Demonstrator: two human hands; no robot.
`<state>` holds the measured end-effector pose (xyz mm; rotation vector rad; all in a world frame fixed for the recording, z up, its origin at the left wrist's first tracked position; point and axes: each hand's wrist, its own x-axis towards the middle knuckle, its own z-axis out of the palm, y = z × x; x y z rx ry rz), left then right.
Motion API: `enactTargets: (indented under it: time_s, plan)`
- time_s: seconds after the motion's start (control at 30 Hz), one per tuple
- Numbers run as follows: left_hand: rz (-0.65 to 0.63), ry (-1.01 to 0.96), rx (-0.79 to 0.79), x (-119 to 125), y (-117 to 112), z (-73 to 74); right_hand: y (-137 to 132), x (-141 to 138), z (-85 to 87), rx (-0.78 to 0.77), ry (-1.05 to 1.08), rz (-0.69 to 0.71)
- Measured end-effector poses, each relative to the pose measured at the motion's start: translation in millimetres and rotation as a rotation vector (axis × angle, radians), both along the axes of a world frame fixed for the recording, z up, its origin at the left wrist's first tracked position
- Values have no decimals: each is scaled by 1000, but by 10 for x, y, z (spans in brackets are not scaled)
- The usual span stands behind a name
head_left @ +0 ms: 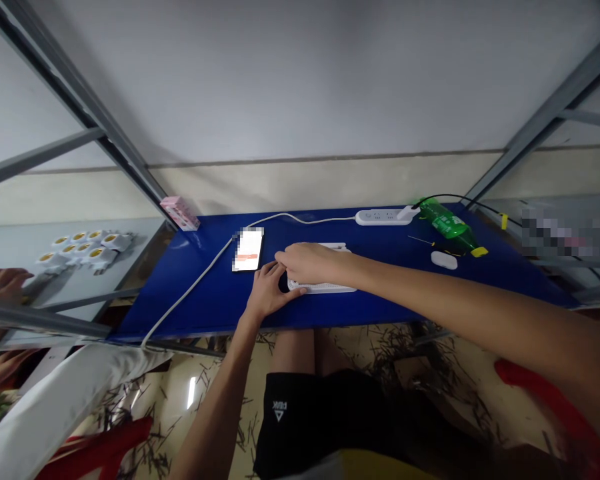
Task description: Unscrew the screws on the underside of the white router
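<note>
A flat white device (330, 287) lies on the blue table (380, 293), in front of me. My right hand (307, 261) rests on top of it, fingers curled over its left part. My left hand (270, 290) sits at its left end, fingers bent around a small dark thing I cannot make out. A phone (249, 249) with a lit screen lies just to the left of both hands.
A white power strip (380, 216) with a cable running left lies at the back. A green bottle (447, 223), a small white oval object (444, 260) and a pink box (180, 212) are on the table. Another person's hand (3, 280) is near white sockets (87, 248) on the left bench.
</note>
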<state>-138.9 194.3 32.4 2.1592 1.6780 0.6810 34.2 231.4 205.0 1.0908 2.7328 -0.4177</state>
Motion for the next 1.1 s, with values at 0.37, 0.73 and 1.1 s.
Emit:
enactTargets:
  time_s: [0.37, 0.73, 1.1]
  plan:
    - [4, -3, -10, 6, -1, 3, 60, 105, -310, -49, 174, -65]
    - [-8, -29, -23, -8, -10, 27, 465, 153, 60, 34, 350, -89]
    - [-8, -24, -47, 9, -15, 53, 670, 109, -414, 38, 315, -97]
